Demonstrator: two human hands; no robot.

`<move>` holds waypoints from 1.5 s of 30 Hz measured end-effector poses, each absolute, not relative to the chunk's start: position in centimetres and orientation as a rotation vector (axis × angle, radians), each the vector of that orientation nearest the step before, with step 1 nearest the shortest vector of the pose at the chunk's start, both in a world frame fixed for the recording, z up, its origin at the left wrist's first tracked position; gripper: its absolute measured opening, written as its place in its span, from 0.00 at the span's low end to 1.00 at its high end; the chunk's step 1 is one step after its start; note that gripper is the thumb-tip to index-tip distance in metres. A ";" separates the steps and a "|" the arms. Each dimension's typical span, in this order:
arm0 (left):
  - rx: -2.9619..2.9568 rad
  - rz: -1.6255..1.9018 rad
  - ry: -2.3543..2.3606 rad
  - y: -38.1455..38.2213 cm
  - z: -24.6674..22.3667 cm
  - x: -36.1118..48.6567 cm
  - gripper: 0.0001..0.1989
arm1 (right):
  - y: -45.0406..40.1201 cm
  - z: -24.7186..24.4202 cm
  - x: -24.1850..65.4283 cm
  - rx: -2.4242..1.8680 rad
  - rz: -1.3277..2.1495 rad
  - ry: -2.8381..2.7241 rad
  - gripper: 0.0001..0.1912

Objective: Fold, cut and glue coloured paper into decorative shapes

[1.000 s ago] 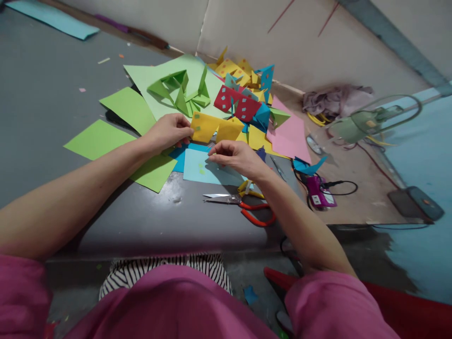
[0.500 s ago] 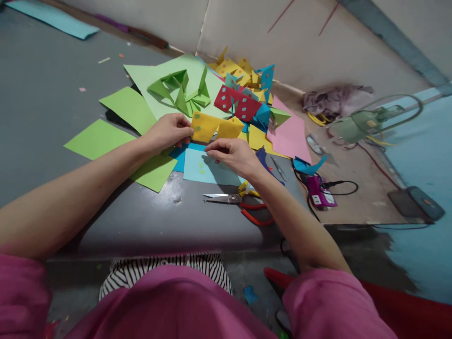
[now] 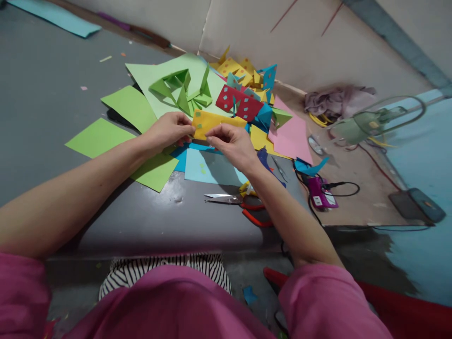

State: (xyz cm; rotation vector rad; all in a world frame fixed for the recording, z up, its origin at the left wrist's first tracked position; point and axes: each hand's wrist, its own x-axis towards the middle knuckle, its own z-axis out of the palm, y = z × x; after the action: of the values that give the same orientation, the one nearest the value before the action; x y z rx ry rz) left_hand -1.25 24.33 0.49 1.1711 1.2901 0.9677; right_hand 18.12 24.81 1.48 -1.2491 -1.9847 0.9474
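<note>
One table, grey (image 3: 141,228), beneath the left hand (image 3: 170,131) and right hand (image 3: 233,145).

One pale green sheet (image 3: 146,77), beyond the left hand, folded green paper (image 3: 181,96) on it.

Three green sheets (image 3: 95,137), beside and under the left wrist.

One pink sheet (image 3: 294,134), beyond the right hand, to its right.

One light blue card (image 3: 194,161), on the near side of the right hand's fingertips.

One pair of scissors (image 3: 229,199), nearer the body than the right hand.

One yellow piece (image 3: 213,121), folded, between the hands: left end pinched by left thumb and fingers; right thumb and forefinger close together before its middle, whether touching it or gripping a bit, cannot tell.

Two squares (image 3: 199,126) on its left end, just beside the left fingertips.

Few green bits (image 3: 202,168), on the card.

Step, as judged: sticking small squares to the yellow piece. Next move seems to call for a steady left pinch and exact right-hand placing.
</note>
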 end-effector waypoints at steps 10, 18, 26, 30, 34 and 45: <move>1.191 0.970 1.293 24.3 0.3 -1.3 0.07 | 24.6 1.4 17.6 -1.272 0.873 -1.945 0.06; 1.186 0.970 1.279 24.5 0.2 -1.3 0.07 | 24.9 1.0 17.7 -1.249 0.872 -1.952 0.09; 1.195 0.980 1.275 24.4 0.2 -1.4 0.07 | 24.4 1.1 17.6 -1.230 0.881 -1.895 0.09; 1.182 0.969 1.289 24.3 0.4 -1.3 0.07 | 24.7 0.6 17.7 -1.249 0.874 -1.888 0.09; 1.172 0.957 1.311 24.2 0.7 -1.2 0.08 | 25.3 -0.1 17.9 -1.204 0.876 -1.890 0.10; 1.176 0.961 1.308 24.3 0.5 -1.2 0.07 | 24.9 0.2 18.2 -1.227 0.855 -1.962 0.09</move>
State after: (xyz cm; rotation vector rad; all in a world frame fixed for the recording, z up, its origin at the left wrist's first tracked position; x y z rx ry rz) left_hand -1.22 24.31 0.50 1.1759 1.3081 0.9608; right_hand 18.18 24.95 0.24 -1.2274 -1.9616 0.8552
